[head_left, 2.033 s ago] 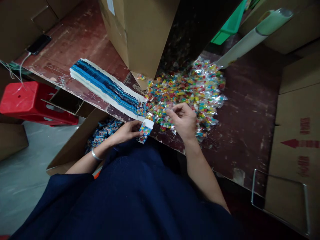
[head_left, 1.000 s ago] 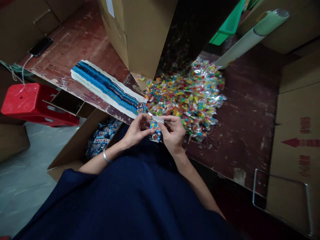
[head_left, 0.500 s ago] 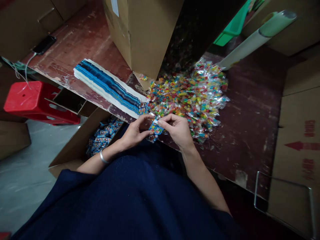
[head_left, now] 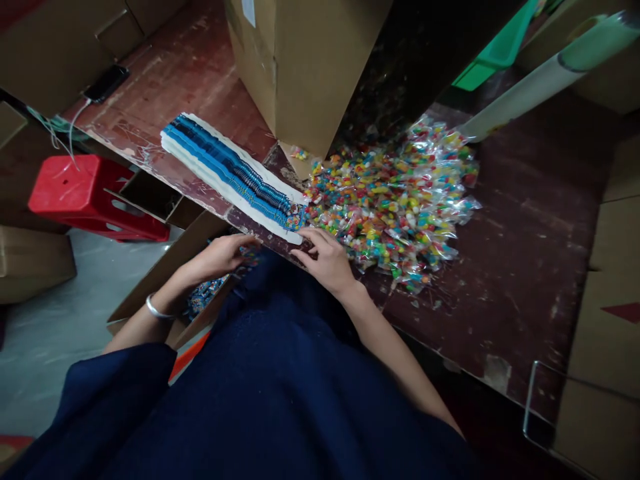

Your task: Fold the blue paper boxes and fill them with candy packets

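At the near edge of the worn dark red wooden table (head_left: 505,220), the right hand (head_left: 325,259) rests with fingers loosely spread, fingertips touching the near end of the long row of flat blue-and-white folded cartons (head_left: 230,175). It grips nothing. Just right of this row lies the pile of colourful candies in clear plastic packets (head_left: 395,193). Left of the row and below the table edge, the left hand (head_left: 220,255) hovers over the open brown cardboard box of small blue packs (head_left: 165,280), fingers lightly curled; whether it holds something I cannot tell.

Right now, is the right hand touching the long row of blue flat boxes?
Touching. In the head view the right hand lies on the table edge, its fingertips on the near end of the row of blue flat boxes, with no gap showing.
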Available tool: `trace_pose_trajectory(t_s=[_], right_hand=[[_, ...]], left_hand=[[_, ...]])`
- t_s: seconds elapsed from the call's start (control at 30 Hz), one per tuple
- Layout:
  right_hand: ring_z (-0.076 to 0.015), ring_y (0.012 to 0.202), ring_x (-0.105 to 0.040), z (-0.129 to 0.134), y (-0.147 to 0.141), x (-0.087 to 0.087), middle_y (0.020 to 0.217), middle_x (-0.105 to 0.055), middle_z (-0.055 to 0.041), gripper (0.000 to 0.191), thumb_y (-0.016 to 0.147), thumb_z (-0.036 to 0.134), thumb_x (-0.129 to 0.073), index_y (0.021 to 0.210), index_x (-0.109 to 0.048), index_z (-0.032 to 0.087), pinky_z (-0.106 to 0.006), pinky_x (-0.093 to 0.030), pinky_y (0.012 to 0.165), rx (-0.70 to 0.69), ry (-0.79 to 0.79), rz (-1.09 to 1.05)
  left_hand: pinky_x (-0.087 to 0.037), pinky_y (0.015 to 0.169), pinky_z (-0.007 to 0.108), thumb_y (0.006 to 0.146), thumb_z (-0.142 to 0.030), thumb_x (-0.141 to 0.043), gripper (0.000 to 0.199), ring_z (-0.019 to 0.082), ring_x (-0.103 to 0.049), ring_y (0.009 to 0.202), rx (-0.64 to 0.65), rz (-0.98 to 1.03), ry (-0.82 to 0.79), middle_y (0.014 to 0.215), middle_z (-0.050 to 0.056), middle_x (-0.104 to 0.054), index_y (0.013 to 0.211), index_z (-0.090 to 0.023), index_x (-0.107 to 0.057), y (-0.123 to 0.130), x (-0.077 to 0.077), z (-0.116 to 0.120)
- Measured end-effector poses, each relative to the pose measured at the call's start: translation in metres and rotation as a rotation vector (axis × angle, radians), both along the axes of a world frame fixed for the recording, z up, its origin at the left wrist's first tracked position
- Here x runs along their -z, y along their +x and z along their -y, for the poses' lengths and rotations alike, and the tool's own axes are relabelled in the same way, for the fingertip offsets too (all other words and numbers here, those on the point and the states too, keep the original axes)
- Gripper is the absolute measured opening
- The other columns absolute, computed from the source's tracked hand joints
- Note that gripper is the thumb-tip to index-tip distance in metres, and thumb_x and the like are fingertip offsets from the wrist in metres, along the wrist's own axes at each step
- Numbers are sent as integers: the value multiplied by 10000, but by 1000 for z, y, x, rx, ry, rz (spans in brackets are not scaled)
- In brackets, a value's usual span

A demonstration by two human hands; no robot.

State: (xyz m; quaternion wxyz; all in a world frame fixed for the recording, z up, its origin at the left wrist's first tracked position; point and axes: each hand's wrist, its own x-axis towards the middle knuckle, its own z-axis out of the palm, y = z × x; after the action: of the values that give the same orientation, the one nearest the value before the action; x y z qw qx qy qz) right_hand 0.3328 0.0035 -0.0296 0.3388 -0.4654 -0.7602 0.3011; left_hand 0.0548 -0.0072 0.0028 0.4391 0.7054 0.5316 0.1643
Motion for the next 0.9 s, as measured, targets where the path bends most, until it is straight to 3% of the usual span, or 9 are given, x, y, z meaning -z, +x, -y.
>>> trace_pose_trajectory(t_s=[0.07,0.17,0.27,0.43,0.53,0.63,0.7,0.8,0.9], right_hand=[[-322,1279,-651,-12,-10,12,1323,-723,-124,386,865,172,-789,1236,-703,233,-522,-604,1041,-26,82,146],[-343,1279,-659,-26,-17,24,1327,-734,-148,343,832,102,-799,1152,-728,202,-538,-600,1040,-63,113,287],[-302,1173,-726,-29,-13,26,1202,-791,-124,99,912,128,-709,965,-751,200,-516,-605,1040,-94,154,259],[-256,1094,-772,-7,-1,13,1118,-821,-91,190,1000,192,-587,963,-766,242,-474,-631,1014,80,313,80],[-259,1134,-766,17,3,3,1154,-817,-73,184,971,157,-625,995,-769,269,-465,-633,1025,70,403,48],[-251,1135,-764,36,7,-7,1153,-817,-54,198,966,153,-639,1045,-765,284,-436,-643,1005,-13,410,24],[-246,1086,-770,41,12,-16,1161,-806,-65,233,979,235,-660,1193,-735,286,-418,-655,958,-46,302,-6],[-211,886,-759,38,20,-32,1086,-781,-65,497,969,404,-697,1441,-598,286,-358,-657,810,-19,80,-42],[-155,655,-668,30,25,-45,851,-729,11,515,940,439,-725,1419,-599,297,-295,-596,676,-24,-73,-45]], left_hand=[[-549,795,305,725,-167,-793,391,222,-715,867,-60,-150,80,1006,51,-767,1107,-244,-763,-20,-1,-3],[-559,847,332,799,-271,-781,369,229,-723,922,-115,-73,55,1034,64,-771,1160,-215,-730,-23,-2,-2],[-568,803,310,864,-405,-762,283,202,-720,874,-146,182,-69,954,67,-772,1015,-168,-725,-1,0,1],[-601,809,314,807,-591,-816,495,215,-772,914,-378,773,-430,1014,119,-779,930,-134,-671,56,19,-2],[-614,895,370,763,-622,-848,540,239,-784,967,-439,1070,-576,1043,123,-788,944,-145,-670,83,27,-10],[-607,944,406,742,-576,-885,529,263,-780,1017,-412,1189,-605,1066,120,-799,1005,-158,-696,95,26,-16],[-600,957,408,701,-522,-930,556,278,-776,1044,-336,1182,-603,1116,128,-797,1072,-165,-720,95,22,-18],[-587,970,390,622,-446,-987,615,286,-770,1058,-161,1093,-594,1142,139,-795,1121,-168,-760,91,17,-17],[-566,987,377,607,-440,-990,598,283,-755,1085,-32,990,-570,1134,138,-798,1104,-169,-796,87,15,-15]])
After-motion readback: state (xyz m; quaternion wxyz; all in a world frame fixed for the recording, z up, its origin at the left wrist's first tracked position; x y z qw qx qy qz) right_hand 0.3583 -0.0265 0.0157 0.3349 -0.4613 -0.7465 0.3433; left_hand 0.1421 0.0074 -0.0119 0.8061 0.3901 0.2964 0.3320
